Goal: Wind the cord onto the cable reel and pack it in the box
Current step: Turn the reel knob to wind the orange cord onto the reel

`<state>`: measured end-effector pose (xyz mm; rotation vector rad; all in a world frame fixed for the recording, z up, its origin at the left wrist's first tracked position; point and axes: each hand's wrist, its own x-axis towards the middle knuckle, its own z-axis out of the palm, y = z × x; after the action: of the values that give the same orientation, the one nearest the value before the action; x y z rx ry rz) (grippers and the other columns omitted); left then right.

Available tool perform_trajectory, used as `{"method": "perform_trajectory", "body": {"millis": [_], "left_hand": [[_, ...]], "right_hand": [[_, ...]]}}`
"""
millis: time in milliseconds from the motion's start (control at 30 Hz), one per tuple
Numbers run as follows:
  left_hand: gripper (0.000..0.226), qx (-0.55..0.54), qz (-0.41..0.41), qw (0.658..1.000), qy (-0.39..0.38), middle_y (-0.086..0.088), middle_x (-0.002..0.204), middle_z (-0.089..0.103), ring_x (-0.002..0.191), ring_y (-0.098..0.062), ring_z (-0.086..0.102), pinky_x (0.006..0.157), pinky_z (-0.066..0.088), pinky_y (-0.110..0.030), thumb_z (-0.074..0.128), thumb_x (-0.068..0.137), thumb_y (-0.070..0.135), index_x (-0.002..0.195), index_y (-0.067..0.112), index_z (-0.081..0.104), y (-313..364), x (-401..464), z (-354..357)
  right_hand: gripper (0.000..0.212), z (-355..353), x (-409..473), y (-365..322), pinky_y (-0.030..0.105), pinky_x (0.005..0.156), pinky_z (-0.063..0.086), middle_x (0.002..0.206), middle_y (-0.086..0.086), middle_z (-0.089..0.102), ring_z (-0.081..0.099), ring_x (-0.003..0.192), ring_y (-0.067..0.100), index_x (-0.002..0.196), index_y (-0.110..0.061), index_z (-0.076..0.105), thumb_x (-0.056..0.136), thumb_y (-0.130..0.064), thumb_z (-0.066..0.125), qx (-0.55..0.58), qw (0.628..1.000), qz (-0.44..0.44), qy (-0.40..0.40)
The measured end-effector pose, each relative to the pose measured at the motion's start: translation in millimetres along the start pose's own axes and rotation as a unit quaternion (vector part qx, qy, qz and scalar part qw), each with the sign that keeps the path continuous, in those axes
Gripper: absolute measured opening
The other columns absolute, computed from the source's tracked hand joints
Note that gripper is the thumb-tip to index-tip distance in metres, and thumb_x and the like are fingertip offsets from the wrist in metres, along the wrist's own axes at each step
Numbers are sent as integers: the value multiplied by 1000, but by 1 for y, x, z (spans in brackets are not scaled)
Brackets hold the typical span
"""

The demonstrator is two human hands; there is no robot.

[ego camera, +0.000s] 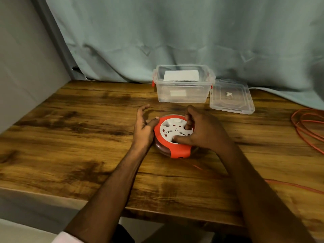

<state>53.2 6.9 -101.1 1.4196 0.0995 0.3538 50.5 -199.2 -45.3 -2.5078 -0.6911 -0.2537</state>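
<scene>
A round red cable reel (pixel 172 148) with a white socket face lies flat on the wooden table (pixel 70 137). My left hand (pixel 144 128) rests against its left rim, thumb on the red edge, fingers spread. My right hand (pixel 203 130) lies over the reel's right side, with fingertips pressed into recesses of the white face. An orange cord (pixel 305 127) lies in loose loops at the table's right edge, and a strand runs along the table from under the reel toward the right. Behind the reel stands a clear plastic box (pixel 183 95), without its lid, with red latches.
The box's clear lid (pixel 231 97) lies flat just right of the box. A grey-green curtain (pixel 175 35) hangs behind the table. A grey wall (pixel 26 67) closes the left side. The table's front edge runs just below my forearms.
</scene>
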Motion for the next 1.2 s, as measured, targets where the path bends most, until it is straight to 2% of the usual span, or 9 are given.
{"method": "perform_trajectory", "body": {"millis": [100,233,333,533,633,700,900,1033,1200], "left_hand": [[51,3,4,1000,7,-14,85,67,76,-35,60,72,53,-60,65,88,7,132,29,48,0,0,0],[50,4,15,1000,-10,-16,77,65,70,-36,58,66,52,-60,65,89,7,129,33,50,0,0,-1],[49,-11,16,1000,-12,-18,78,63,71,-35,57,64,50,-45,63,91,3,131,28,50,0,-1,-1],[48,6,31,999,-26,-14,72,62,67,-34,57,62,49,-54,62,92,2,130,29,49,2,-4,-1],[48,12,30,999,-26,-13,73,64,66,-33,59,62,51,-55,63,92,3,129,31,50,1,-4,0],[48,15,33,999,-23,-7,71,66,63,-29,59,63,50,-51,63,92,3,130,29,50,2,-4,0],[48,12,16,1000,-8,-23,78,62,69,-38,57,63,50,-60,63,92,2,129,28,49,2,-4,2],[45,14,3,1000,6,-23,85,62,72,-36,55,68,48,-52,63,92,1,127,25,50,2,-3,2],[38,18,-5,1000,15,-12,82,66,71,-29,60,67,51,-42,66,90,1,123,16,57,2,0,1]], "right_hand": [[57,11,4,-8,23,54,33,70,-19,53,53,65,4,79,-33,43,61,-80,72,-28,999,21,37],[40,19,5,-12,27,62,54,103,-11,77,69,80,10,72,-34,50,77,-61,79,1,1000,16,20],[24,9,2,-7,27,62,54,89,-14,72,64,76,1,94,-35,63,81,-41,82,40,998,-38,36],[56,-6,-1,14,7,55,44,90,-43,58,59,75,-12,131,-37,63,81,-15,78,66,991,-37,-113],[68,-7,0,13,25,74,59,130,-23,63,64,103,5,143,-38,54,83,-18,79,64,989,-28,-132],[79,-9,0,11,38,83,61,137,-17,64,65,111,12,150,-37,45,81,-21,81,53,990,-26,-128],[90,-11,-2,10,41,84,61,119,-17,68,66,108,11,140,-39,41,66,-39,92,66,993,-21,-101],[79,-7,-1,7,34,71,57,89,-18,68,64,85,3,118,-43,46,54,-72,83,34,997,-3,-66],[65,5,2,3,26,57,43,73,-17,62,58,69,3,90,-36,51,52,-84,69,-17,1000,3,-26]]}}
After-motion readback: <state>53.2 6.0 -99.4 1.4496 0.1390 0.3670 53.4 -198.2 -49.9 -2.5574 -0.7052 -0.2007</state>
